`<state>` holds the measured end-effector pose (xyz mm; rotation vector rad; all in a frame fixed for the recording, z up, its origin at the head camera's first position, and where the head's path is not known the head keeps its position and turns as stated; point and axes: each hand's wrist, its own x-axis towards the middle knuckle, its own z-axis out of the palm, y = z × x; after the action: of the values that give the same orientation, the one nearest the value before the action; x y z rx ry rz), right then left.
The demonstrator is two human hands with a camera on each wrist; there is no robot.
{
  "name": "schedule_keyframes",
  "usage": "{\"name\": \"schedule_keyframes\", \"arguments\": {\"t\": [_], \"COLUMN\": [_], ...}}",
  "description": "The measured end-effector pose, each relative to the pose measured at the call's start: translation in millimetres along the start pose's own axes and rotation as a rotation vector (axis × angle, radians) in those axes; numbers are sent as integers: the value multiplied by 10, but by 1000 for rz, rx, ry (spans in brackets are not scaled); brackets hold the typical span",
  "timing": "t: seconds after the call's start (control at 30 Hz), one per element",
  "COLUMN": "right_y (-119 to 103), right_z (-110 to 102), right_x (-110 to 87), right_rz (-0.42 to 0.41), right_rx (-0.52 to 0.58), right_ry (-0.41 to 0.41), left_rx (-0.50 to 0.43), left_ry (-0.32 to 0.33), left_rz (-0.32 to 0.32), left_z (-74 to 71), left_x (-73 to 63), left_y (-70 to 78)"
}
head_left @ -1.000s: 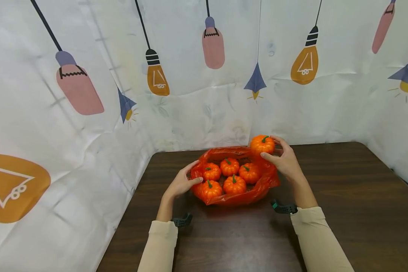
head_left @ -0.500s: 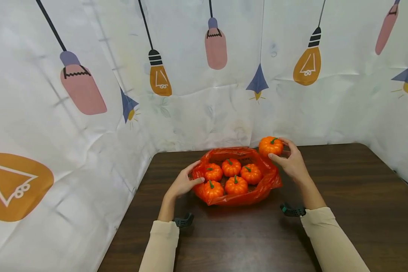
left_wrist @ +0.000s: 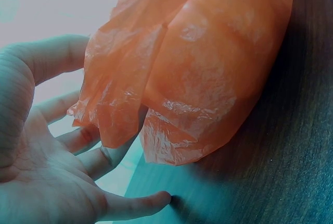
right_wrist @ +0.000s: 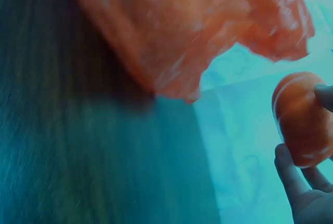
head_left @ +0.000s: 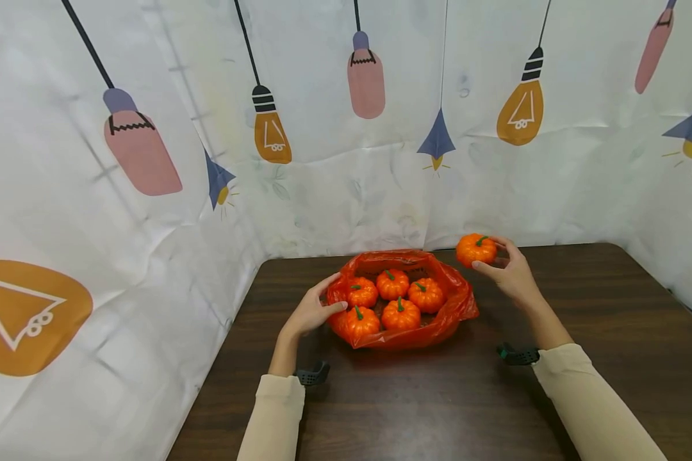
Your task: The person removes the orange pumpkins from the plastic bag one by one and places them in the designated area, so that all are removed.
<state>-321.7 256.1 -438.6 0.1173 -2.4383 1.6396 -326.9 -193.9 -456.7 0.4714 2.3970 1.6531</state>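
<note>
My right hand [head_left: 516,274] holds a small orange toy pumpkin [head_left: 473,251] with a green stem, raised at the back of the table just right of the red plastic bag [head_left: 423,336]. The thumb and fingers sit round the pumpkin's side, and the right wrist view catches this pumpkin [right_wrist: 299,120] at its right edge. At the bag's left side, my left hand [head_left: 310,312] holds the rim, with several fingertips hidden behind the plastic [left_wrist: 197,78] in the left wrist view. Inside the wide-mouthed bag lie several more pumpkins [head_left: 400,314], stems mostly up.
The bag rests on a dark brown wooden table [head_left: 403,403]. Behind and to the left hangs a white sheet [head_left: 334,192] printed with lamps, close against the table's back edge. Dark straps [head_left: 518,354] are on both wrists.
My right hand has carried the pumpkin rightward, from over the bag's back right rim to beyond the bag. The left hand stays at the bag's left rim.
</note>
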Motion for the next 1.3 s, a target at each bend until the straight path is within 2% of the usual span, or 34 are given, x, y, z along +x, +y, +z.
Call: {"name": "schedule_keyframes", "arguments": {"t": [0.3, 0.7, 1.1, 1.3], "right_y": [249, 420, 594, 614], "right_z": [-45, -44, -35, -49], "right_x": [92, 177, 246, 282], "right_rz": [37, 35, 84, 90], "right_rx": [-80, -111, -165, -188], "right_ry": [-42, -81, -108, -112], "left_rx": [3, 18, 8, 11], "left_ry": [5, 4, 4, 13], "left_rz": [-1, -6, -1, 2], "left_z": [-13, -19, 5, 7], "left_x": [12, 7, -46, -43], "left_y": [6, 16, 21, 36]}}
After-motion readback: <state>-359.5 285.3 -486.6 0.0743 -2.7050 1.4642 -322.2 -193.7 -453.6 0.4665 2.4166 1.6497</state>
